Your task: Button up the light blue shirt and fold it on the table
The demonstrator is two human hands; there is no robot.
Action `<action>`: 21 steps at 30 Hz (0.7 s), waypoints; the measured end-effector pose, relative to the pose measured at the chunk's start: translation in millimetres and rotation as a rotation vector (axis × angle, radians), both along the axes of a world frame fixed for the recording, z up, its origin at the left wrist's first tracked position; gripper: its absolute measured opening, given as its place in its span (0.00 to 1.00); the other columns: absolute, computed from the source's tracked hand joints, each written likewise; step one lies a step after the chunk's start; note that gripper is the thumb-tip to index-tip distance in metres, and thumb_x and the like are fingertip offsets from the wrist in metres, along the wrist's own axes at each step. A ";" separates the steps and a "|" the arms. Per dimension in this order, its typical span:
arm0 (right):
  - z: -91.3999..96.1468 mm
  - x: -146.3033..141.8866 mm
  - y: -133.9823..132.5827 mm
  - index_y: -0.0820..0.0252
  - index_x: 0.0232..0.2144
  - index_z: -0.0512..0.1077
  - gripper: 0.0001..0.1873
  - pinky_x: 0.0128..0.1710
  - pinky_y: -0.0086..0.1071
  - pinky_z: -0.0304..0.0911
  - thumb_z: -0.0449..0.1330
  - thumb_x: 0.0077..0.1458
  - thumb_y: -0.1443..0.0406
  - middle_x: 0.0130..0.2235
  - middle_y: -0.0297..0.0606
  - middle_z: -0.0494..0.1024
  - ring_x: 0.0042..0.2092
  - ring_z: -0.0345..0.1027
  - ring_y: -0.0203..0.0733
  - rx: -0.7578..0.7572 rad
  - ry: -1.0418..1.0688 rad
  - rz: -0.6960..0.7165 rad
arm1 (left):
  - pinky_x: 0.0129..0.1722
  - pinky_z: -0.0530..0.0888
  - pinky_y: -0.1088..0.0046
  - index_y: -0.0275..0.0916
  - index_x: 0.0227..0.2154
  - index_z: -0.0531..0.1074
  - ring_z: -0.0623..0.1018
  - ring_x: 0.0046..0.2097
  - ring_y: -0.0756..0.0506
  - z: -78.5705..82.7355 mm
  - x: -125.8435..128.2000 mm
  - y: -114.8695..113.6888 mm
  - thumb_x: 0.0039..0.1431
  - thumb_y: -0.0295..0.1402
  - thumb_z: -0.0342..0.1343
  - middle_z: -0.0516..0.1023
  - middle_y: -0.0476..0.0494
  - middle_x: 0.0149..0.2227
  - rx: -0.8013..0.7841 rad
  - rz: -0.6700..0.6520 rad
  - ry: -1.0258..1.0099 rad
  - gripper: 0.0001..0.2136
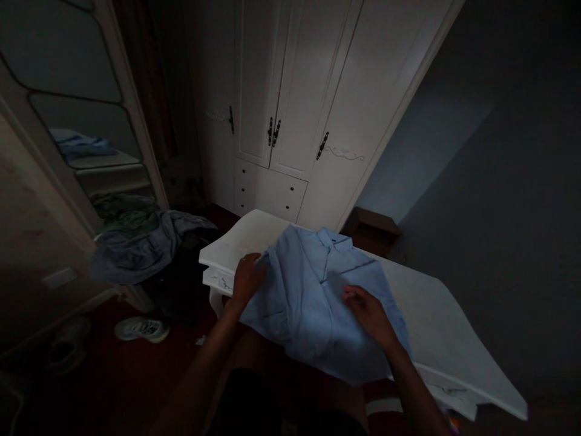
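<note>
A light blue collared shirt (313,297) lies spread on a white table (436,315), its collar toward the wardrobe and its lower part hanging over the near edge. My left hand (247,280) is closed on the shirt's left edge, pinching the fabric near the table's left side. My right hand (368,312) rests on the middle right of the shirt with its fingers stretched out and pressing the cloth flat.
A white wardrobe (299,103) with dark handles stands behind the table. Left of the table a heap of blue-grey and green clothes (136,242) lies by a mirror frame. A pale shoe (141,329) sits on the dark red floor. A brown box (374,230) stands near the wall.
</note>
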State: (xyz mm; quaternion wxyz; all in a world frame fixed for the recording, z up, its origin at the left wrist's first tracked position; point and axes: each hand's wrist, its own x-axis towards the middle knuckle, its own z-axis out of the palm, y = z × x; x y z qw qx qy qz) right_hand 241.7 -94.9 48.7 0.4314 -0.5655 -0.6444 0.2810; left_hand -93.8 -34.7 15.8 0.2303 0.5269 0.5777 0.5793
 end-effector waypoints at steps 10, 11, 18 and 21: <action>33.4 -115.1 221.7 0.62 0.48 0.69 0.18 0.35 0.31 0.69 0.55 0.58 0.60 0.39 0.40 0.81 0.39 0.76 0.41 -0.208 -0.136 0.099 | 0.53 0.68 0.63 0.37 0.45 0.76 0.76 0.49 0.37 2.2 -5.7 82.9 0.48 0.24 0.58 0.80 0.37 0.44 -0.211 -0.167 0.389 0.19; 30.7 -125.0 239.5 0.62 0.48 0.69 0.18 0.36 0.32 0.69 0.56 0.58 0.60 0.39 0.40 0.81 0.40 0.76 0.42 -0.221 -0.165 0.085 | 0.52 0.69 0.64 0.37 0.44 0.76 0.77 0.47 0.38 1.5 -5.3 84.9 0.49 0.24 0.57 0.81 0.38 0.42 -0.220 -0.171 0.411 0.17; -1.6 -162.6 314.6 0.66 0.35 0.75 0.19 0.48 0.35 0.65 0.72 0.43 0.60 0.45 0.54 0.79 0.54 0.70 0.58 -0.266 -0.329 0.043 | 0.42 0.70 0.69 0.37 0.34 0.75 0.76 0.40 0.43 -6.7 -6.9 90.9 0.54 0.27 0.53 0.77 0.41 0.36 -0.262 -0.099 0.496 0.07; -15.5 -160.8 326.6 0.65 0.32 0.75 0.14 0.45 0.35 0.67 0.71 0.48 0.61 0.40 0.46 0.80 0.47 0.74 0.51 -0.288 -0.328 0.095 | 0.40 0.69 0.70 0.37 0.33 0.72 0.75 0.39 0.44 -10.1 -5.9 91.0 0.54 0.27 0.52 0.76 0.41 0.37 -0.239 -0.010 0.466 0.05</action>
